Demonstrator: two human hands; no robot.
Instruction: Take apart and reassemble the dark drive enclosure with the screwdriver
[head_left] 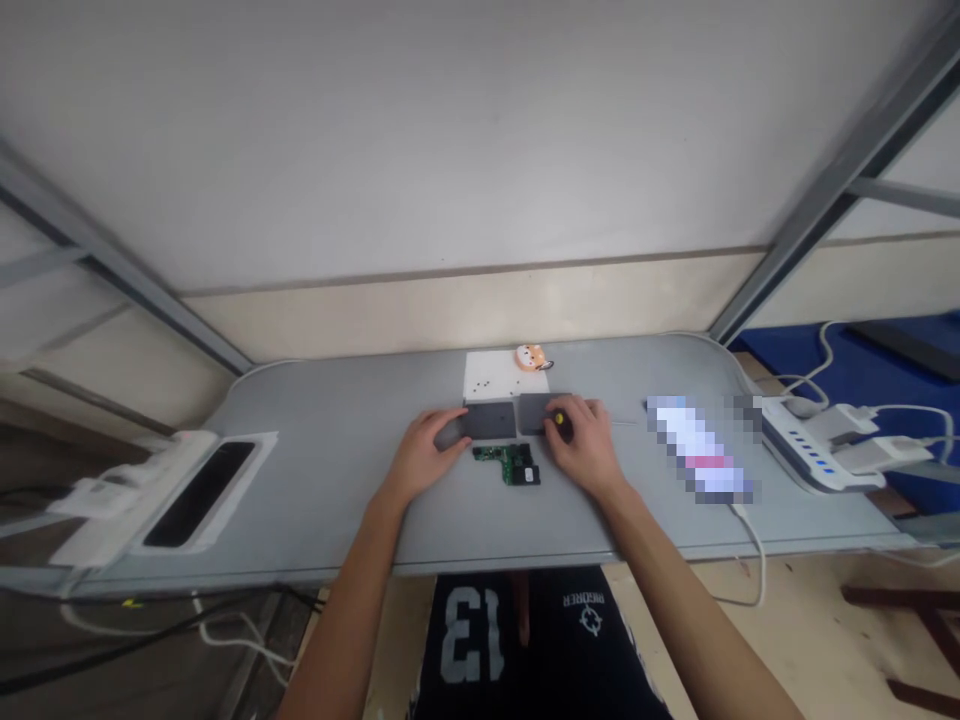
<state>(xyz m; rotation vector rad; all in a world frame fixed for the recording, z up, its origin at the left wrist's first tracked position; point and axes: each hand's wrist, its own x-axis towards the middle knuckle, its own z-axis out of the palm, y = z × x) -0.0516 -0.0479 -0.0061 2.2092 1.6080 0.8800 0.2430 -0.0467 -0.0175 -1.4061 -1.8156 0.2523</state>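
Note:
Two dark grey flat casing pieces lie side by side on the table. My left hand grips the left end of the left casing piece, thumb and finger on opposite edges. In my right hand is a screwdriver with a black and yellow handle, its thin shaft pointing right. That hand also rests over the right end of the right casing piece. Just in front of the pieces, between my hands, lies a green circuit board with black parts.
Behind the casing, a white sheet bears several tiny dark screws and an orange-and-white animal-face item. A phone with a cable lies right, near a power strip. At left are a dark phone and another power strip.

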